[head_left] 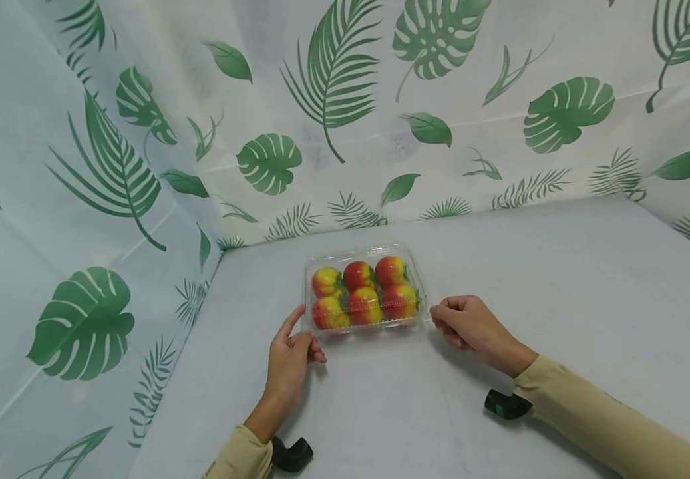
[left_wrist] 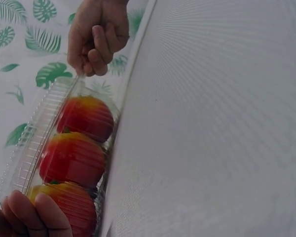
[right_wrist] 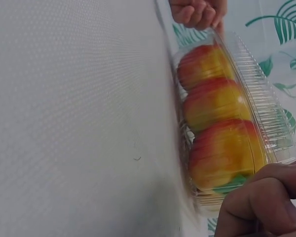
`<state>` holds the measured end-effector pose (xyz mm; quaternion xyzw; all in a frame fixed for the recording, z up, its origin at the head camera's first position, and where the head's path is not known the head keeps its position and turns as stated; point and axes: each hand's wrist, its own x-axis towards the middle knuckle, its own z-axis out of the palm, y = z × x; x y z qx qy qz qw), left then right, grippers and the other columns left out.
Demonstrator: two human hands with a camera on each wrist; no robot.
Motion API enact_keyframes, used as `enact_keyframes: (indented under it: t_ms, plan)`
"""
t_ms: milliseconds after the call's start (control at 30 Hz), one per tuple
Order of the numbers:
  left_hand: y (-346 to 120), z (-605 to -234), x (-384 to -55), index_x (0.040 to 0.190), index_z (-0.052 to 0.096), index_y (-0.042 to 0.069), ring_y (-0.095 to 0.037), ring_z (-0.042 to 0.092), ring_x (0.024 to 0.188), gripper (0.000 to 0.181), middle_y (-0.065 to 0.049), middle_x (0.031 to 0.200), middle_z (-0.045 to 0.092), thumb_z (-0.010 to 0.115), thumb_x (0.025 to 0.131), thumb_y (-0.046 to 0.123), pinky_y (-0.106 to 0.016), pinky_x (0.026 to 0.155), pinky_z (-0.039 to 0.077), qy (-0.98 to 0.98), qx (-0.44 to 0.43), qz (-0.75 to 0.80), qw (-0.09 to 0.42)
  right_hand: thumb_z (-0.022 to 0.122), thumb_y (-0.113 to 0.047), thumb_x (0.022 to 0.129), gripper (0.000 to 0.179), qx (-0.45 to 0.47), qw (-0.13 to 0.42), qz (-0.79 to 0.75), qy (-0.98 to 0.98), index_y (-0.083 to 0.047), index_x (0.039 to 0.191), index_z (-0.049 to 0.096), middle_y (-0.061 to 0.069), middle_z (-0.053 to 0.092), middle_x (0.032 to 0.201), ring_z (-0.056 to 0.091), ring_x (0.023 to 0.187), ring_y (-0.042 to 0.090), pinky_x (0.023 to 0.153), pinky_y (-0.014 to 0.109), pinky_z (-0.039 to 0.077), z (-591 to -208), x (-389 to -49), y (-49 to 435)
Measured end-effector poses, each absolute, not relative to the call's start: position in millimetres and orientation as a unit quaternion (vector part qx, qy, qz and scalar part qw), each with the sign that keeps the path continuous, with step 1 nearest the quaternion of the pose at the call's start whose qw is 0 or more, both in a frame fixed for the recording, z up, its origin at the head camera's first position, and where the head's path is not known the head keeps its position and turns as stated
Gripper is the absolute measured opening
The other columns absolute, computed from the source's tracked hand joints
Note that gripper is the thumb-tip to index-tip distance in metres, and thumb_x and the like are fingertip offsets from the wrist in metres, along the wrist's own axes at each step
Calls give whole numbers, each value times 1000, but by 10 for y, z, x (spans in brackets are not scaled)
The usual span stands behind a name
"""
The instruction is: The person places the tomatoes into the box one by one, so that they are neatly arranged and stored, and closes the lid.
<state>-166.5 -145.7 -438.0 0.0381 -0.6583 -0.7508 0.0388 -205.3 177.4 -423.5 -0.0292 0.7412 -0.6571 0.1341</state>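
A clear plastic clamshell fruit box [head_left: 364, 332] stands on the white table with its lid down. Inside sit several red and yellow round fruits [head_left: 365, 305] with green bits, in two rows. My left hand [head_left: 289, 356] pinches the box's near left corner, its index finger along the left side and the other fingers curled. At the near right corner, my right hand [head_left: 470, 326] pinches the rim between thumb and bent index finger. The left wrist view shows the right hand's grip [left_wrist: 98, 42] at the far corner; the right wrist view shows the left hand [right_wrist: 200, 12] at its corner.
The white table [head_left: 530, 266] extends around the box. Leaf-printed cloth [head_left: 345, 179] hangs behind it and on the left. Black devices [head_left: 508, 404] are worn at both wrists, below tan sleeves [head_left: 596, 412].
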Motion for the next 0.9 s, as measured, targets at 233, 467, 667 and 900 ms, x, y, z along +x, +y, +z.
enact_keyframes:
  t_ms: [233,467,667,900]
  plan:
    - [-1466,-4392,-1663,163,40,2,-10,60,56,60,-1,70,60,46,104,-4,-25,64,59,-662,42,-748,37,59,-15,106,28,-28,137,-657,740,4,87,62,2,53,66,42,51,10,45,21,32,-4237,-2043,1764]
    - [-1444,-4382,-1660,163,41,4,-10,59,56,58,-4,71,61,48,106,-2,-24,63,59,-668,47,-742,39,55,-20,107,29,-11,147,-653,743,2,91,63,2,53,69,42,52,10,45,22,33,-4235,-2027,1766]
    - [-1438,-4380,-1678,164,40,5,-12,58,53,57,-4,67,60,50,108,2,-24,59,57,-687,57,-723,46,57,-31,110,39,7,136,-645,752,-2,85,64,1,55,67,44,51,10,44,23,35,-4275,-2021,1758]
    - [-1515,-4358,-1717,159,49,8,-13,54,48,50,-1,58,54,51,109,12,-23,50,50,-712,87,-692,76,55,-36,112,45,16,88,-624,776,1,87,65,3,55,67,47,54,13,47,26,41,-4283,-2041,1784]
